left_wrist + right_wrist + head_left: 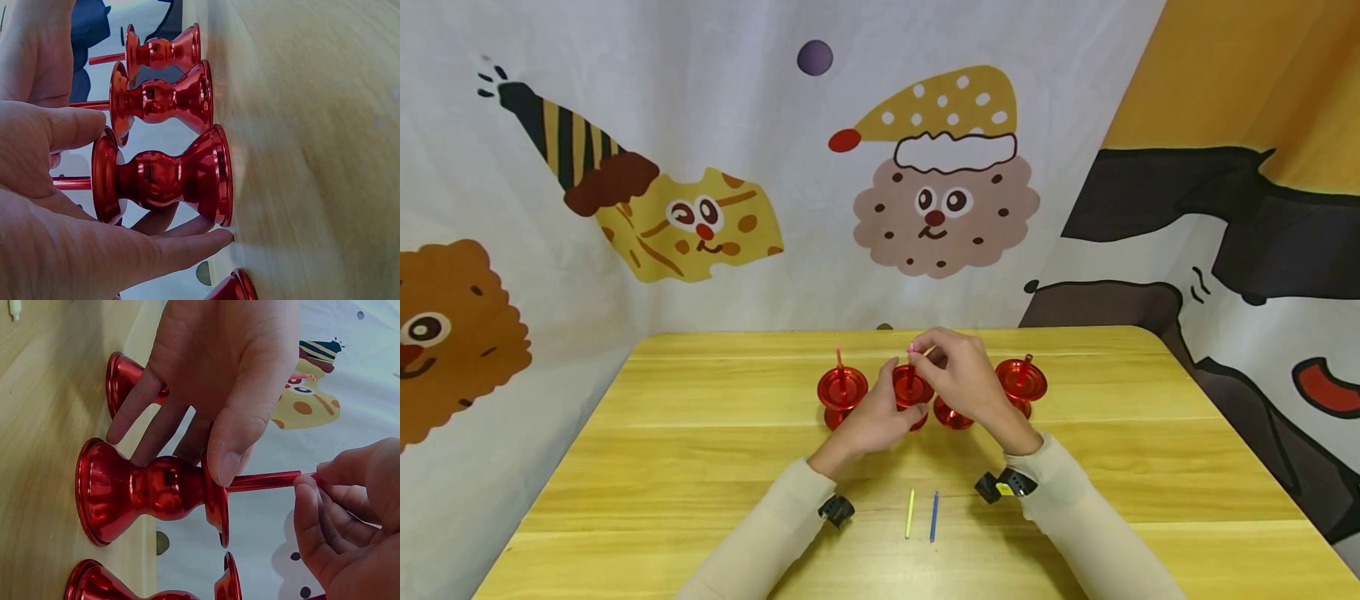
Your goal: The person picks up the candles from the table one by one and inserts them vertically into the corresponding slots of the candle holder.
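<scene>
My left hand [876, 418] grips a red metallic candle holder [169, 487], its thumb on the dish rim and its other fingers around the far side. The holder stands upright on the table, with a thin red tube rising from its dish. At the top of that tube, my right hand [964, 372] pinches a thin pink candle [310, 477] between thumb and fingertips. Only a short bit of the candle shows; the fingers cover the rest. To the left stands another red holder [842, 390] with a pinkish candle [838, 357] sticking up from its tube.
Right of the gripped holder are two more red holders, one partly behind my right hand with its base [953, 414] showing, the other [1021, 381] farther right. A yellow candle [910, 514] and a blue candle [934, 517] lie on the wooden table [700, 467] between my forearms.
</scene>
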